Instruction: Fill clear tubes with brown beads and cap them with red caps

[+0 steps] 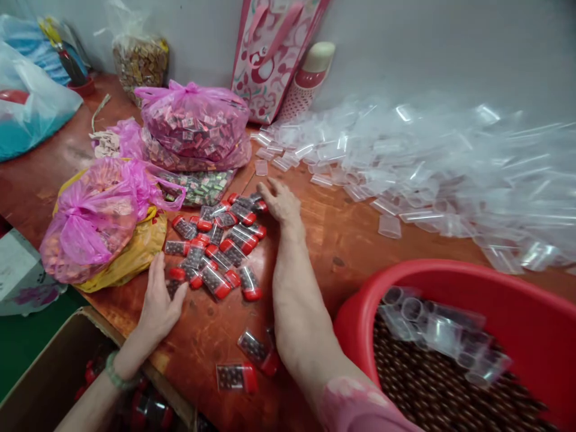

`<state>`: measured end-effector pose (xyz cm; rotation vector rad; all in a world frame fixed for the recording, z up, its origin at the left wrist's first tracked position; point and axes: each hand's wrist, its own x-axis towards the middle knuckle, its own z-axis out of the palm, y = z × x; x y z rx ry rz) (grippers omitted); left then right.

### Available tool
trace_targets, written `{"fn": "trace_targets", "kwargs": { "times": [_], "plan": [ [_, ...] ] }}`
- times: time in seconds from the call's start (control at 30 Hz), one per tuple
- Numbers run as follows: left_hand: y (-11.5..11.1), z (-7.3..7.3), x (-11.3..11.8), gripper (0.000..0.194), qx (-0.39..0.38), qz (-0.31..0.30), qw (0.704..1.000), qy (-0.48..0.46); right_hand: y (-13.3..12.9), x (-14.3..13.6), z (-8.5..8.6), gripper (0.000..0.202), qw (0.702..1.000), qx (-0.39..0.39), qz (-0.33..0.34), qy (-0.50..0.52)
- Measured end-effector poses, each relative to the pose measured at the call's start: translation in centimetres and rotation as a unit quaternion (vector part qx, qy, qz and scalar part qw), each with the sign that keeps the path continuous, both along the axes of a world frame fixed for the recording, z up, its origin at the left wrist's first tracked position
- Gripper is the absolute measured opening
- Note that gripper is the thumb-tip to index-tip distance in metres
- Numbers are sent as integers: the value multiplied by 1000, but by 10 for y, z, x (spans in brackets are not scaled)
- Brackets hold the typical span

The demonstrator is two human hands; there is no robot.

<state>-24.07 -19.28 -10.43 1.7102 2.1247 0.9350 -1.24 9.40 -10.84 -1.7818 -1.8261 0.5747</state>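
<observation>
20-odd clear plastic boxes (pixel 216 282) w/ red caps, dark balls inside, lay piled btwn L hand (pixel 161 302) & R hand (pixel 284 205), both unclenched, fingers loosely spread. 2 more boxes (pixel 231 378) lay apart; 1 round red plastic tub (pixel 450 269) stood R.

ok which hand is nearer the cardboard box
Left. The left hand is near the cardboard box, forearm over it; the right hand is at the far edge of the containers.

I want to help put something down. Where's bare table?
Bare table shows between the right arm and the clear tubes, and between the left hand and the nearest loose containers. It's crowded at the container pile beside the right hand, and among the tubes.
</observation>
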Motion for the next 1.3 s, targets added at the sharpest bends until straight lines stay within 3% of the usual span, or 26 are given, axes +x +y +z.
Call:
{"fn": "trace_targets", "kwargs": {
  "times": [0.1,0.2,0.33,0.5,0.67,0.8,0.93,1.03,1.17,1.3],
  "plan": [
    [22,-7,16,103,8,1,1000,-25,-1,-28,2,59,993,23,110,-29],
    [40,-7,25,115,11,-12,1000,-16,-12,-49,6,59,982,35,183,-40],
    [55,-2,35,124,4,1,1000,-9,-34,-54,8,61,979,4,201,-4],
    [64,1,54,126,-14,-25,999,-32,-63,-46,9,55,976,-53,203,57],
    [82,2,64,111,-1,-11,999,-32,-77,-45,18,46,961,-91,236,113],
    [88,-3,69,90,62,12,991,-114,-87,-51,23,51,924,-149,287,205],
    [83,-6,82,83,124,40,973,-189,-96,-54,19,54,890,-193,299,286],
    [78,1,91,85,126,59,966,-220,-101,-54,21,52,875,-205,286,333],
    [55,31,81,88,133,59,967,-207,-127,-63,50,48,861,-206,271,378],
    [-14,71,44,90,122,70,978,-153,-193,-93,91,37,831,-159,308,436]
  ]
}}
